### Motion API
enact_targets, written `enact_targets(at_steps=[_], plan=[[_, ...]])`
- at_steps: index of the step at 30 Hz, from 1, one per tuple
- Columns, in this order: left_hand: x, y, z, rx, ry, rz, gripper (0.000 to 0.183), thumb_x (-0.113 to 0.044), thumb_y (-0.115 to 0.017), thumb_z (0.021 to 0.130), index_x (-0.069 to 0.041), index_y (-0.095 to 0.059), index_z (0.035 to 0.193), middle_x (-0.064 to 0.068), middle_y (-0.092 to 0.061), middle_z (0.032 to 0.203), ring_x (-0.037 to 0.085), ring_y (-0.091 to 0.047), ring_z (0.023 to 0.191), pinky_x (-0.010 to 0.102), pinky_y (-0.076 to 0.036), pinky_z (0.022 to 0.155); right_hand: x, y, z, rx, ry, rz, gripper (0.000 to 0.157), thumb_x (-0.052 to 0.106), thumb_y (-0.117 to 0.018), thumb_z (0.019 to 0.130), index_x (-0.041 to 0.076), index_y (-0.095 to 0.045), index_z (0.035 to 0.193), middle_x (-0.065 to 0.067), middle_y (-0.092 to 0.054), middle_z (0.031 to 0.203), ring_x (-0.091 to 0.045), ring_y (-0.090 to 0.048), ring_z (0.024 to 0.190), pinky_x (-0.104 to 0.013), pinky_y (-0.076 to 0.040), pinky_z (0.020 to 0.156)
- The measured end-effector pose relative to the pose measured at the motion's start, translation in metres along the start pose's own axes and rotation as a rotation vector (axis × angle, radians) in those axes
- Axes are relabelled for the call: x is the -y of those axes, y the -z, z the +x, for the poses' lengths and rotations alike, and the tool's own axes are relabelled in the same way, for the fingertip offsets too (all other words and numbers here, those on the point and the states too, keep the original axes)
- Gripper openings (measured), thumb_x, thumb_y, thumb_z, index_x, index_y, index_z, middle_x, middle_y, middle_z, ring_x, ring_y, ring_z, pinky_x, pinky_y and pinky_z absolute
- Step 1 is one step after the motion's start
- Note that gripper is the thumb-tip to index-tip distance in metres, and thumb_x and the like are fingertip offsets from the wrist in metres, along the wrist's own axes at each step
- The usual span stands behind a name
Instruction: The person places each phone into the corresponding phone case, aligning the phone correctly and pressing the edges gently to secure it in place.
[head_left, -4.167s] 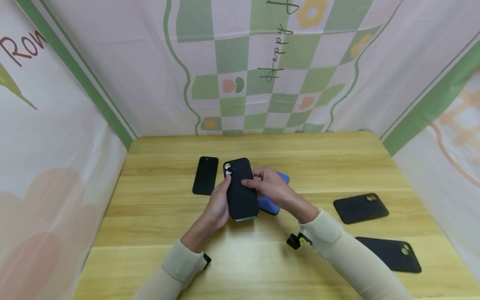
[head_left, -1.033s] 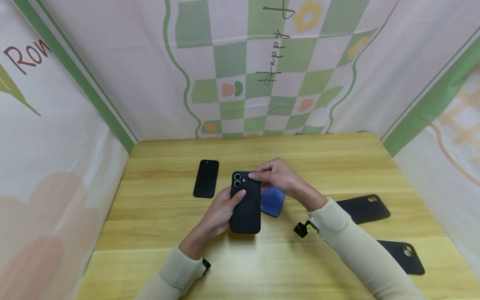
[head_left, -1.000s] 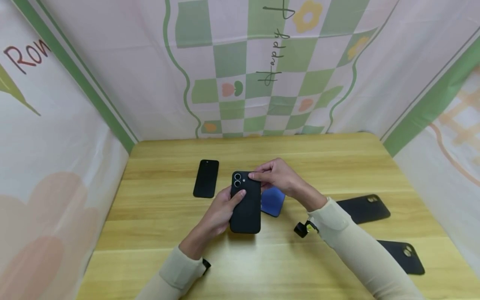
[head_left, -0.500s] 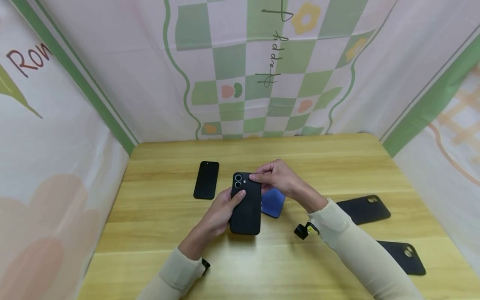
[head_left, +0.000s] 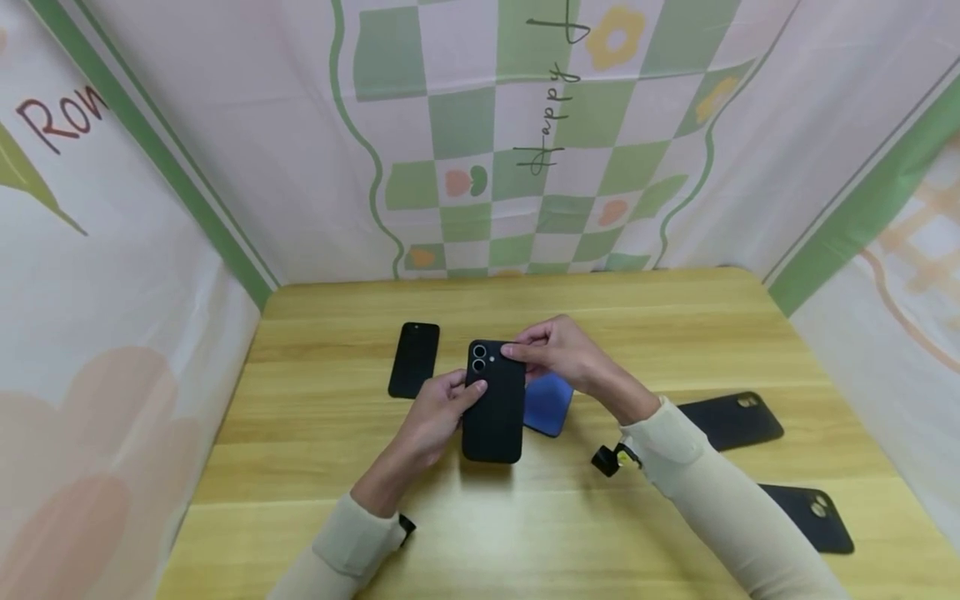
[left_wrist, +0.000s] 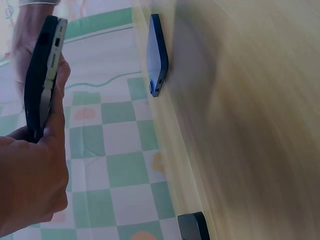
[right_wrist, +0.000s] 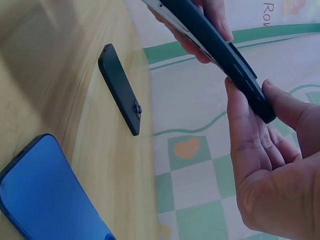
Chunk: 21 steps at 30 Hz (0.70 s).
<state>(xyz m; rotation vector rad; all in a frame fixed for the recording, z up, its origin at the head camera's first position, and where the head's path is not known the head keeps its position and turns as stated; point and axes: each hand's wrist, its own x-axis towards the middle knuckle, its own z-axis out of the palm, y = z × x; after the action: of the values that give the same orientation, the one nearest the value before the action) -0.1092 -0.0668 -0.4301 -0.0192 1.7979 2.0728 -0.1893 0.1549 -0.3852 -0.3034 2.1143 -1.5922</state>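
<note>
While left fingers [head_left: 473, 392] and right fingers [head_left: 519, 352] clamp a phone [head_left: 495, 421], it partly hides a blue phone [head_left: 550, 405].

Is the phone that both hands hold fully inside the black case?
Only partly in: both wrist views show the pale edge of the phone outside the black case.

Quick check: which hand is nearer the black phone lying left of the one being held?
Left. The left hand is just right of the lying black phone, gripping the held phone; the right hand is farther right, at the held phone's far corner.
</note>
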Motion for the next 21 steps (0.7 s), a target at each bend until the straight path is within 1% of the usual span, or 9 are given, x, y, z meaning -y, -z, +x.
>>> enact_targets(at_steps=[4,6,8,11,13,14,15,17,21], plan=[[0.0,-0.001,0.0,-0.033,-0.028,0.018,0.039,-0.018,-0.057,0.111,0.001,-0.058,0.146,0.014,-0.075,0.128,0.026,-0.072,0.12,0.038,-0.059,0.1,-0.001,-0.002,0.0,-0.024,-0.011,0.029,0.026,0.017,-0.076,0.1,-0.007,-0.077,0.11,-0.01,-0.081,0.088,-0.021,-0.078,0.074,-0.048,-0.066,0.079],[0.0,-0.002,0.001,-0.056,-0.037,0.022,0.038,-0.019,-0.058,0.111,0.0,-0.06,0.145,0.012,-0.076,0.125,0.022,-0.073,0.117,0.034,-0.06,0.098,-0.002,-0.003,0.0,-0.04,-0.022,0.05,0.025,0.017,-0.077,0.099,-0.006,-0.076,0.109,-0.008,-0.081,0.089,-0.02,-0.078,0.077,-0.046,-0.066,0.079],[0.0,-0.002,0.001,-0.091,-0.049,0.031,0.036,-0.02,-0.059,0.111,-0.001,-0.064,0.141,0.01,-0.079,0.116,0.017,-0.074,0.105,0.028,-0.061,0.091,-0.003,-0.004,0.0,-0.056,-0.024,0.062,0.024,0.016,-0.077,0.099,-0.006,-0.075,0.109,-0.007,-0.081,0.089,-0.02,-0.078,0.079,-0.045,-0.066,0.081],[-0.001,-0.001,0.001,-0.143,-0.07,0.034,0.032,-0.02,-0.061,0.11,-0.002,-0.067,0.136,0.008,-0.08,0.108,0.013,-0.066,0.09,0.023,-0.055,0.079,-0.004,-0.006,-0.003,-0.064,-0.011,0.078,0.023,0.013,-0.076,0.099,-0.007,-0.073,0.11,-0.008,-0.081,0.091,-0.02,-0.077,0.08,-0.048,-0.065,0.083],[-0.002,-0.001,0.002,-0.165,-0.077,0.012,0.031,-0.019,-0.061,0.11,-0.001,-0.068,0.134,0.009,-0.079,0.108,0.012,-0.067,0.09,0.023,-0.056,0.078,-0.006,-0.008,-0.004,-0.065,0.006,0.086,0.023,0.012,-0.076,0.099,-0.008,-0.073,0.11,-0.009,-0.081,0.093,-0.02,-0.077,0.079,-0.049,-0.064,0.084],[-0.003,-0.001,0.002,-0.172,-0.084,-0.003,0.031,-0.018,-0.061,0.11,0.0,-0.067,0.135,0.011,-0.079,0.111,0.012,-0.069,0.094,0.023,-0.058,0.081,-0.006,-0.009,-0.005,-0.067,0.011,0.088,0.023,0.011,-0.076,0.099,-0.009,-0.073,0.111,-0.009,-0.081,0.093,-0.02,-0.077,0.079,-0.049,-0.064,0.084],[-0.004,0.0,0.003,-0.181,-0.088,-0.018,0.032,-0.017,-0.061,0.11,0.001,-0.066,0.135,0.012,-0.079,0.115,0.012,-0.071,0.097,0.024,-0.059,0.083,-0.007,-0.01,-0.005,-0.068,0.016,0.092,0.023,0.01,-0.076,0.099,-0.009,-0.073,0.111,-0.01,-0.081,0.094,-0.02,-0.077,0.079,-0.048,-0.065,0.083],[-0.005,0.0,0.003,-0.201,-0.092,-0.056,0.031,-0.015,-0.061,0.11,0.002,-0.066,0.135,0.014,-0.078,0.118,0.012,-0.073,0.101,0.025,-0.061,0.086,-0.008,-0.013,-0.006,-0.069,0.019,0.1,0.023,0.009,-0.077,0.098,-0.01,-0.073,0.111,-0.01,-0.08,0.094,-0.019,-0.077,0.078,-0.045,-0.065,0.081],[-0.008,0.0,0.003,-0.248,-0.114,-0.089,0.029,-0.013,-0.062,0.109,0.003,-0.067,0.132,0.017,-0.079,0.113,0.011,-0.071,0.092,0.023,-0.059,0.078,-0.009,-0.019,-0.009,-0.071,0.015,0.112,0.022,0.006,-0.077,0.097,-0.011,-0.074,0.11,-0.012,-0.08,0.094,-0.02,-0.077,0.077,-0.046,-0.065,0.081]])
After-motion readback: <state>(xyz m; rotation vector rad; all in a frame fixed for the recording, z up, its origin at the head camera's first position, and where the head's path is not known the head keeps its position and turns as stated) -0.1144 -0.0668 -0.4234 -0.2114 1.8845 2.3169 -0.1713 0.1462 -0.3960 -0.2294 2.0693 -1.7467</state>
